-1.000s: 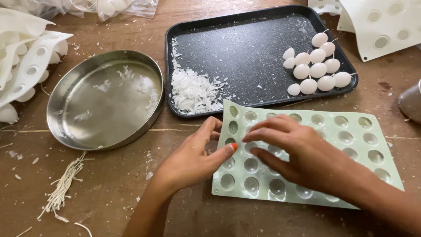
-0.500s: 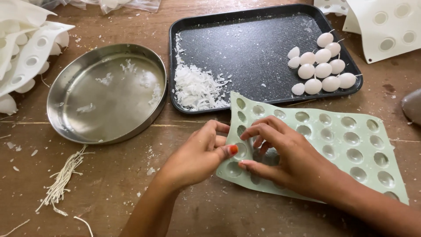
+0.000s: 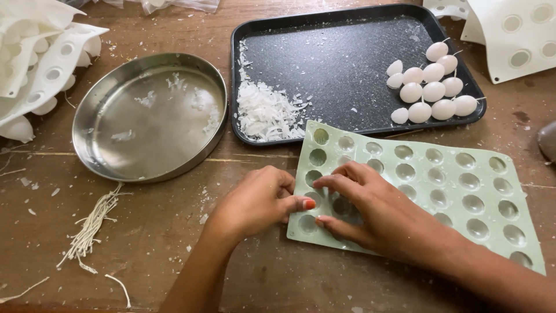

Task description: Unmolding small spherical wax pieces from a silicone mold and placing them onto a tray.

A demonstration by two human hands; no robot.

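A pale green flexible mould (image 3: 457,191) with several round cavities lies on the wooden table. My left hand (image 3: 255,200) grips its left edge, thumb pressed on top. My right hand (image 3: 370,211) rests on the mould's left part, fingers bent over a cavity and thumb under the near edge. Whether anything sits in that cavity is hidden by my fingers. Behind the mould, a black tray (image 3: 341,64) holds several white egg-shaped pieces (image 3: 431,87) with thin wicks and a heap of white flakes (image 3: 263,113).
A round steel pan (image 3: 147,116) with a few flakes stands at the left. White moulds (image 3: 35,69) are stacked at the far left, another white mould (image 3: 515,35) at the top right. A bundle of pale strings (image 3: 90,229) lies near the front left.
The green mould now lies further right and lower in view. Both hands stay at its left end; my left thumb has pressed further onto the edge.
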